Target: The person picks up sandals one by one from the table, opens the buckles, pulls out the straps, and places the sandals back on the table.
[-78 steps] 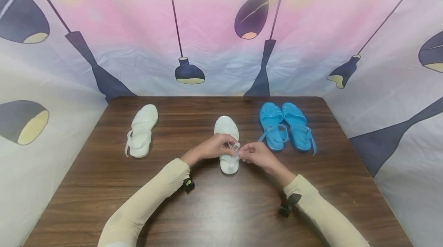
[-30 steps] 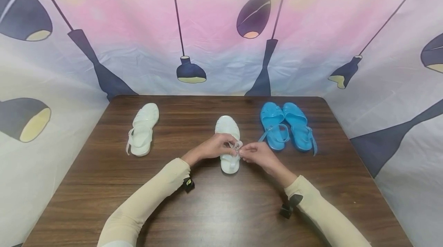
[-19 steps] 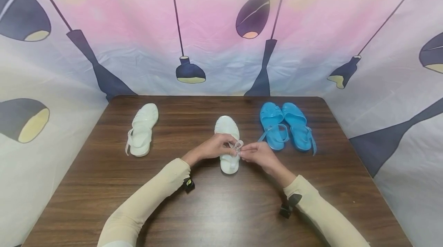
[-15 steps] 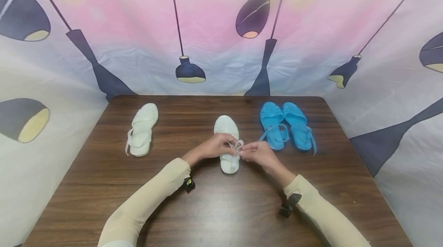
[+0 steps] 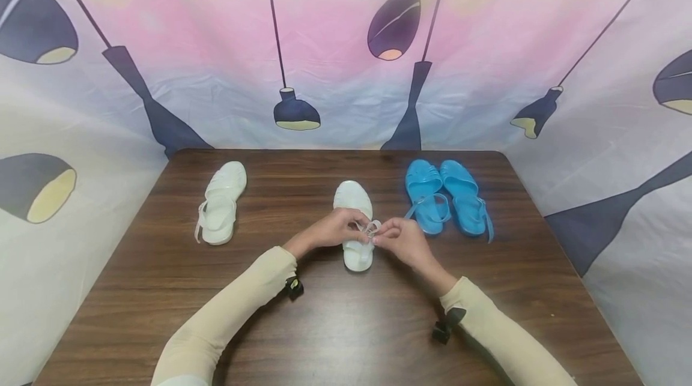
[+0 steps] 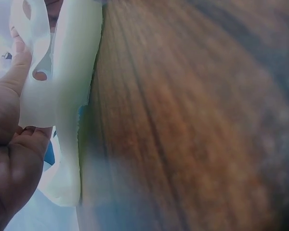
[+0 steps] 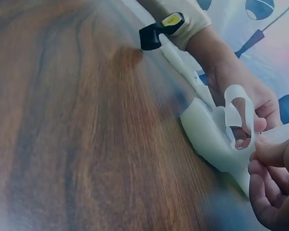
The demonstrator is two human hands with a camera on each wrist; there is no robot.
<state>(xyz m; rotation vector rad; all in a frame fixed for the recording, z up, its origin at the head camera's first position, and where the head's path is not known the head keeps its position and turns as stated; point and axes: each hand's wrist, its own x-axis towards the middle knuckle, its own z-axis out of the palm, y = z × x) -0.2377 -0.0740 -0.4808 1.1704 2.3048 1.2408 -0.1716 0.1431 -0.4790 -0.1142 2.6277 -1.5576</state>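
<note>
A white jelly sandal (image 5: 352, 196) lies at the middle of the table, its toe pointing away from me. My left hand (image 5: 336, 229) reaches across it from the left and grips its ankle strap near the buckle, which the fingers mostly hide. From the right, my right hand (image 5: 404, 244) pinches the strap between thumb and index finger. In the right wrist view the strap (image 7: 249, 115) bends up in a loop between both hands. The left wrist view shows the sandal's side (image 6: 77, 57) close up, with the left thumb (image 6: 20, 60) against the strap.
Another white sandal (image 5: 226, 185) lies at the table's left, strap hanging out. Two blue sandals, one nearer (image 5: 423, 177) and one further right (image 5: 459, 178), lie side by side at the right. A printed cloth (image 5: 346, 32) hangs behind the brown wooden table (image 5: 346, 326).
My right hand has turned a little, its wrist shifting left and its index finger arching more. The strap loop has shifted slightly. My left hand and the sandals keep their places.
</note>
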